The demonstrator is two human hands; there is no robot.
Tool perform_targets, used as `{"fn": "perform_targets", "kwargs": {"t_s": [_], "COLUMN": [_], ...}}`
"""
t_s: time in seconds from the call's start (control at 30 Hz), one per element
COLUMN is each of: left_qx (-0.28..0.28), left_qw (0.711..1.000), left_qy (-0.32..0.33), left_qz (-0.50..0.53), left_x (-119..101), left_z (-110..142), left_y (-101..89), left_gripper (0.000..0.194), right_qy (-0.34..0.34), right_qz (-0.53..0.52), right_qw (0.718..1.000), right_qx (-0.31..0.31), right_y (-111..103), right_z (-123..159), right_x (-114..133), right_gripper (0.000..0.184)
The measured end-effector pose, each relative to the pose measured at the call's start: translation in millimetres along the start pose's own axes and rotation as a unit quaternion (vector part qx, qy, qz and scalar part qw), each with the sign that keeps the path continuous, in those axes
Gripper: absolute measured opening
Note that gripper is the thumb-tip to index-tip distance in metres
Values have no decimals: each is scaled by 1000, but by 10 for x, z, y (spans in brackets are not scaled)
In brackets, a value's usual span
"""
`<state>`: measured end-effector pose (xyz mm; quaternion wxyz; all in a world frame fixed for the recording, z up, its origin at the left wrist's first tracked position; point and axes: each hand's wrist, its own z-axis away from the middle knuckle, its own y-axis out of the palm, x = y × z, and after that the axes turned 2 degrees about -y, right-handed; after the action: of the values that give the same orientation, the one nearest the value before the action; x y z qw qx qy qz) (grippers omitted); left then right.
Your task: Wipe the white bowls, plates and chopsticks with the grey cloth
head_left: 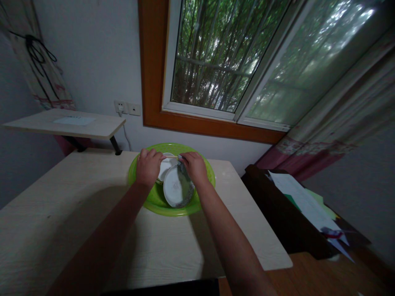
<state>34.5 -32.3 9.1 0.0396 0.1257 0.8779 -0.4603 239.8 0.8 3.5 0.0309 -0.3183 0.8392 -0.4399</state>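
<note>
A green basin (pixel 168 211) stands on the table with white bowls in it. One bowl (pixel 175 187) lies tilted at the front, its right side greyish and shaded. Another white bowl (pixel 166 164) sits behind it, partly covered by my hands. Over the basin's far half, a thin pale stick, seemingly a chopstick (pixel 170 156), spans the gap between my hands. My left hand (pixel 148 166) is closed on its left end. At the other end, my right hand (pixel 195 166) pinches it, with something small and greyish at the fingertips that I cannot make out.
The light wooden table (pixel 173 250) carries a raised shelf (pixel 101 130) at the back left with a paper (pixel 75 120) on it. A wall with sockets (pixel 126 108) and a window (pixel 216 61) rise behind. Papers (pixel 302 197) lie on dark furniture at the right.
</note>
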Motion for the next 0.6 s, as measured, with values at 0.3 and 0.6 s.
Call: {"fn": "perform_targets", "kwargs": {"t_s": [0.3, 0.6], "left_qx": [38, -11], "left_qw": [996, 1000], "left_qy": [81, -9], "left_qz": [11, 20], "left_x": [-59, -40], "left_z": [18, 35], "left_y": [34, 17], "left_gripper": [28, 31], "right_qy": [-90, -24], "right_qz": [-61, -54], "right_qw": [993, 998], "right_qx": [38, -2], "right_y": [90, 61], "right_z": [25, -9], "right_x": [132, 55], "right_gripper": [21, 18]}}
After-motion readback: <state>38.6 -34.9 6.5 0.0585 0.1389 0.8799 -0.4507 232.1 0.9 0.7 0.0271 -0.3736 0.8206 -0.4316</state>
